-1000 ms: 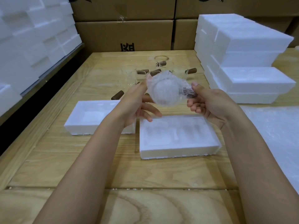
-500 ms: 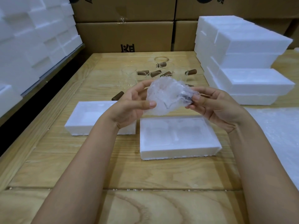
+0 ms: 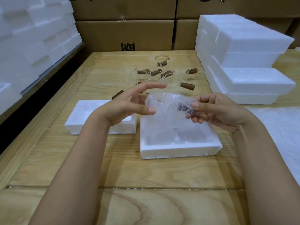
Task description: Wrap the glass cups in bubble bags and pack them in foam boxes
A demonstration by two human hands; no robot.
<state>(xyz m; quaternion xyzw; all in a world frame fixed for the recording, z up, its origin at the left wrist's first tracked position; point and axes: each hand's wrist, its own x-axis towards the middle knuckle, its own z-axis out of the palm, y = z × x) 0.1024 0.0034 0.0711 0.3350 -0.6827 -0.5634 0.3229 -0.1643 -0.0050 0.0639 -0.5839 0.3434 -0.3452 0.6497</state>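
Note:
A glass cup wrapped in a bubble bag (image 3: 168, 106) is held above the open foam box (image 3: 180, 149). Its brown handle shows through the wrap at the right. My right hand (image 3: 215, 109) pinches the wrapped handle end. My left hand (image 3: 128, 104) touches the bag's left side with the thumb, its fingers spread apart. A second foam piece (image 3: 78, 119) lies to the left of the box. Several bare glass cups (image 3: 129, 72) with brown handles stand farther back on the table.
Stacks of white foam boxes (image 3: 246, 51) rise at the right, and more foam (image 3: 32, 33) is piled at the left. Cardboard cartons (image 3: 126, 34) line the back. A sheet of bubble wrap (image 3: 279, 127) lies at the right on the wooden table (image 3: 146, 172).
The wrapped cup has come lower and closer over the foam box. My left hand's fingers have opened out, leaving the thumb on the bag. My right hand keeps its pinch.

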